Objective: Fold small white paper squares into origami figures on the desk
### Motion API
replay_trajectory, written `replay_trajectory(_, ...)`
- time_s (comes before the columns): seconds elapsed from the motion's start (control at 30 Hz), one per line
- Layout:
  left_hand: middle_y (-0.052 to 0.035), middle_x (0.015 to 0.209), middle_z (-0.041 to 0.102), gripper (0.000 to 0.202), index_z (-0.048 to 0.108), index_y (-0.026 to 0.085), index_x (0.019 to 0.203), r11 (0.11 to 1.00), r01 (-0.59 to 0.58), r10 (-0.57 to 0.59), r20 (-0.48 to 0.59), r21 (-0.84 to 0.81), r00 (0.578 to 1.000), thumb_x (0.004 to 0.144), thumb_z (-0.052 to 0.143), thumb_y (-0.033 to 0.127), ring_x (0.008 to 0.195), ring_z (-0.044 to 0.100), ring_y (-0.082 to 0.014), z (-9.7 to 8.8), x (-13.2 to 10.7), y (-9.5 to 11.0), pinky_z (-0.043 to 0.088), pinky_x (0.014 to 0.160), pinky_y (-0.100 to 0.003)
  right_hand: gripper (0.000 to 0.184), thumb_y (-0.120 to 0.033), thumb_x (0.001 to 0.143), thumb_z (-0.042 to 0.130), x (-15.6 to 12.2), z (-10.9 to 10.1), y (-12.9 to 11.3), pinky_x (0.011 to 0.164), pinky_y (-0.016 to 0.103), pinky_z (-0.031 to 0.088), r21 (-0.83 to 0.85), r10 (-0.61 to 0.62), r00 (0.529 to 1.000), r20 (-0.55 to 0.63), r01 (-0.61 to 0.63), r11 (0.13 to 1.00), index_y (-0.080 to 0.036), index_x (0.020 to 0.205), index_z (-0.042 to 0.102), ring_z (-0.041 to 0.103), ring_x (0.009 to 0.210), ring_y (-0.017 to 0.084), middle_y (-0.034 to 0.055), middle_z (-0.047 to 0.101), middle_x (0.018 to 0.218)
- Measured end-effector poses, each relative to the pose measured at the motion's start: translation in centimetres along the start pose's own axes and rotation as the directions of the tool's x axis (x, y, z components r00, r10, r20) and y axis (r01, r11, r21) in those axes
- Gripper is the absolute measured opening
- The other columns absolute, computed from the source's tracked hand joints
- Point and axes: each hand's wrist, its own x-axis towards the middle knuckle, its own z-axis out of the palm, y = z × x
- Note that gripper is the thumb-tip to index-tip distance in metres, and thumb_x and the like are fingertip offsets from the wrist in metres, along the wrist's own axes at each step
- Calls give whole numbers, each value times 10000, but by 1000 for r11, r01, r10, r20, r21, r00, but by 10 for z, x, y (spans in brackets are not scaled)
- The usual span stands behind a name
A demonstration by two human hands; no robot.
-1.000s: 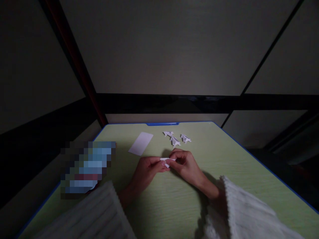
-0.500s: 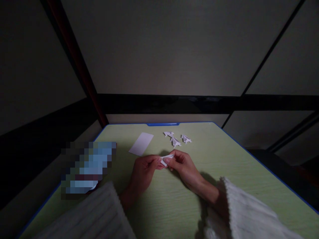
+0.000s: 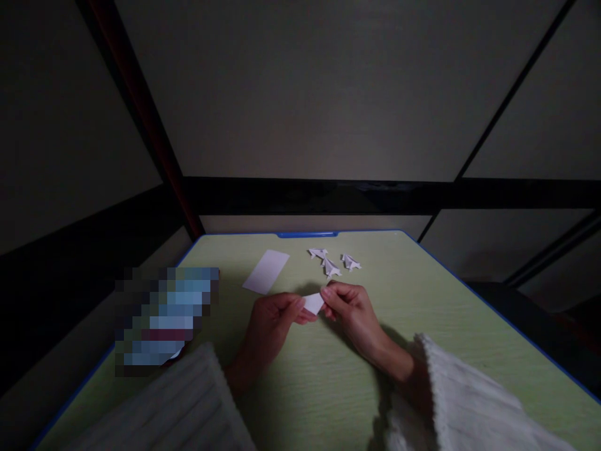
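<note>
A small folded white paper (image 3: 313,304) is held between my two hands, above the middle of the table. My left hand (image 3: 275,319) pinches its left end between thumb and fingers. At its right end, the thumb and fingers of my right hand (image 3: 350,313) are closed on it. The fingertips hide both ends of the paper. Just beyond my hands lie three folded paper frogs: one at the left (image 3: 317,252), one nearer me (image 3: 331,268) that touches or nearly touches it, and one apart at the right (image 3: 350,262).
A flat white paper sheet (image 3: 266,271) lies beyond my left hand. A pixelated bluish object (image 3: 176,316) rests at the table's left side. The light green table (image 3: 422,300) has a blue rim, and a panelled wall (image 3: 310,94) stands behind it.
My right thumb has shifted right off the middle of the folded paper, so more of its white face shows. My left hand has barely moved.
</note>
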Motion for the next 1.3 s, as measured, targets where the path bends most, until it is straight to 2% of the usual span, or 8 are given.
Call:
replay_trajectory(0.1,-39,526,655,205,621,120,554,998,49,-53,134,34,990,688,505,223,481,585,-120,1,-2,1,457,495,-211,271,-253,705,526,-2,-3,-5,470,216,254,-250,-160,987,-18,151,956,-148,470,442,338,489,76,-41,368,499)
replay_trajectory(0.2,-13,450,603,191,583,118,501,994,96,-106,240,53,965,665,517,188,420,539,-95,3,-3,1,421,440,-187,242,-252,720,506,-3,-4,-7,480,214,260,-356,-169,986,17,164,920,-158,518,412,335,516,82,-42,360,529)
replay_trajectory(0.43,-10,455,594,215,586,119,512,997,72,-73,153,18,985,676,510,235,421,522,-88,2,0,0,417,455,-192,273,-318,780,398,-3,0,-3,444,208,238,-319,-8,990,139,53,946,-163,556,380,292,476,75,-49,330,511)
replay_trajectory(0.6,-15,460,598,226,586,117,515,996,88,-80,209,-28,975,681,508,250,426,533,-93,1,0,-2,421,457,-196,301,-347,764,416,-6,1,-3,449,213,226,-357,-50,996,79,75,931,-168,529,358,278,489,80,-47,314,510)
replay_trajectory(0.87,-14,443,594,203,566,124,527,975,199,-161,308,-96,937,667,524,265,385,531,-97,-1,0,-7,392,400,-192,278,-370,718,502,-4,-1,-2,440,204,237,-94,6,991,132,7,996,-167,560,394,297,457,68,-58,332,491)
replay_trajectory(1.03,-3,434,571,215,547,124,489,975,221,-193,393,-27,899,668,522,239,391,513,-83,6,-4,-1,389,420,-185,322,-354,726,474,-5,3,-5,410,195,228,-172,-8,997,80,21,985,-168,489,360,280,432,59,-61,305,464)
replay_trajectory(1.2,7,429,547,245,531,125,477,979,205,-188,401,2,897,686,501,249,398,498,-75,10,-3,-2,384,430,-179,275,-336,761,372,-8,9,-2,336,181,263,-101,126,973,193,-108,989,-182,533,369,380,326,70,-63,391,378)
replay_trajectory(1.3,11,423,537,242,519,126,488,976,218,-196,407,-8,892,683,505,267,383,494,-76,9,-2,-5,387,421,-182,291,-332,754,395,-9,11,-1,348,179,290,-147,100,985,142,-79,986,-176,509,370,400,345,69,-57,399,392)
